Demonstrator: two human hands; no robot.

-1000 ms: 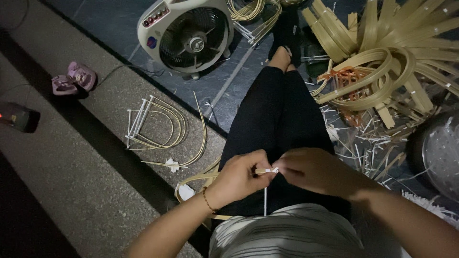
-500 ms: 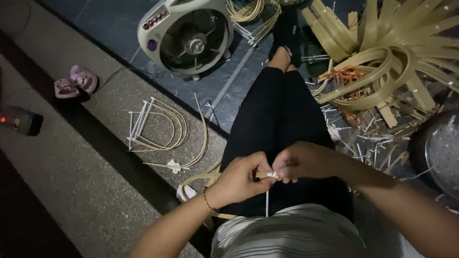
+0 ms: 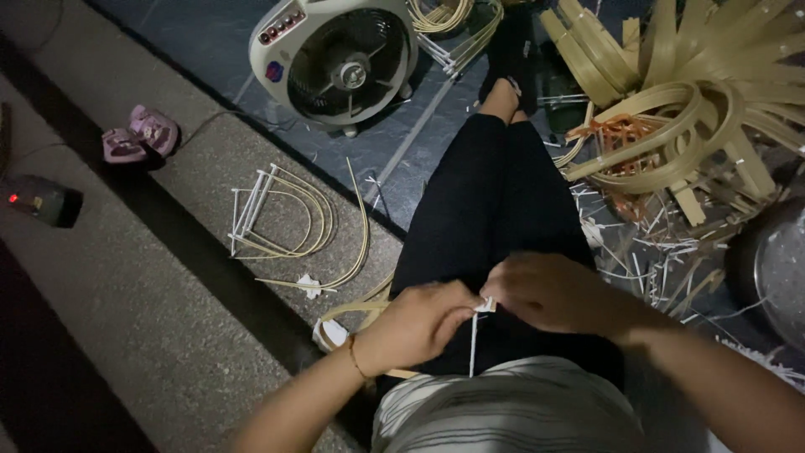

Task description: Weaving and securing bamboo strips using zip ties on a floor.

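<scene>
1. Two hands meet over the lap of a seated person in black trousers [image 3: 495, 210] — the left hand [image 3: 415, 323] and the right hand [image 3: 549, 289], fingertips nearly touching.
2. Between them sits a thin white strip [image 3: 475, 335]: a small white knot or fold at the top where the fingers pinch it, and a narrow, straight tail hanging toward six o'clock, pale against the dark cloth.
3. Left hand: fingers curled closed, thumb and forefinger pinched on the strip's top end; a thin bracelet [image 3: 355, 359] circles the wrist.
4. Right hand: fingers bent inward and closed, pinching the same top end from the three o'clock side.
5. At nine o'clock from the hands, on the grey concrete floor [image 3: 151, 319], lies a bundle of curved pale cane strips [image 3: 289, 218] tied with white pieces.
6. At twelve o'clock stands a white box fan [image 3: 340, 63] on dark blue matting.
7. At two o'clock — a pile of bent bamboo hoops and slats [image 3: 671, 109], with orange cord [image 3: 616, 134] tangled in it and white offcuts scattered below.
8. At ten o'clock, well apart, sits a pair of small pink shoes [image 3: 141, 136].
</scene>
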